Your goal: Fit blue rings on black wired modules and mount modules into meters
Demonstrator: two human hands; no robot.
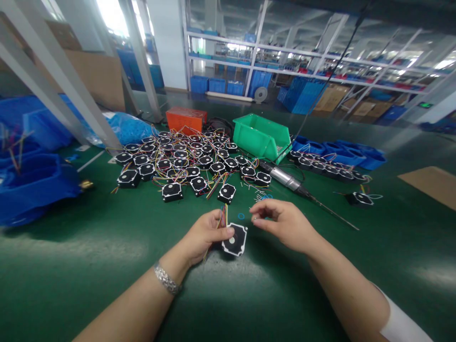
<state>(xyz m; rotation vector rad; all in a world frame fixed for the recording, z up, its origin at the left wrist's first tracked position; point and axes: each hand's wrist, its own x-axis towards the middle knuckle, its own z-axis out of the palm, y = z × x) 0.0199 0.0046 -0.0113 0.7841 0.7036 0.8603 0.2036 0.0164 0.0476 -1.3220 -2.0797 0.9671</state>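
My left hand (206, 235) grips a stepper motor (235, 241), a square black body with a white-edged face. The thumb lies on that face, and the motor's coloured wires (224, 216) rise between the fingers. To the right of the motor, and apart from it, my right hand (280, 221) is closed in a pinch above the green table. A tiny pale spot shows at its fingertips, too small to name. A thin blue ring (241, 216) lies between the hands. Just beyond my right hand are scattered screws (259, 192) and more blue rings (266, 196).
Many wired motors (180, 155) crowd the table ahead. An electric screwdriver (285, 178) points its long bit to the right. Behind stand a green bin (261, 135) and an orange box (185, 119). Blue bins (39, 183) sit at left; another motor row (324, 167) is at right.
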